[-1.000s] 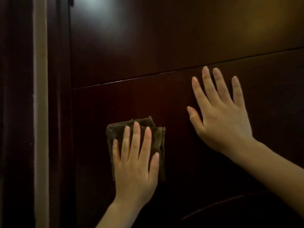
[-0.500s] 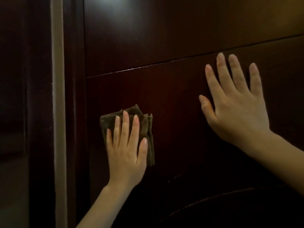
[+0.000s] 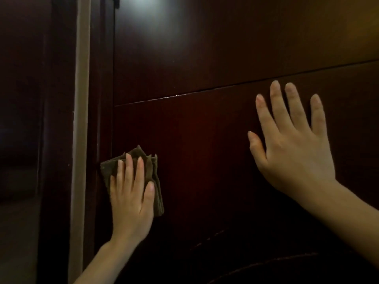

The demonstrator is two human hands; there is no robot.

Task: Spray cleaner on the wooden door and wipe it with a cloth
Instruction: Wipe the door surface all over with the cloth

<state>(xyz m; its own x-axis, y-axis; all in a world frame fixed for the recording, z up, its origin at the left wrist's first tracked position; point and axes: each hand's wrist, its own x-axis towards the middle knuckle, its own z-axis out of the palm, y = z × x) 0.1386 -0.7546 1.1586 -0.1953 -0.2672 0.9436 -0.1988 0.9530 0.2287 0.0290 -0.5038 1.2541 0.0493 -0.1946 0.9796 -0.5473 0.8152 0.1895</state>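
Cloth [image 3: 152, 167] is lying folded under the straight, close-set fingers [image 3: 129, 171] of the left hand [image 3: 131, 199], pressing flat on the door [image 3: 205, 140] near its left edge, while the right hand [image 3: 293, 152] is bracing, fingers spread, well to their right; even, overlapping strokes are looking wisest.

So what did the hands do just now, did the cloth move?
The left hand slid the cloth leftward, up to the left edge of the door, still pressing it flat. The right hand stayed spread flat under the groove.
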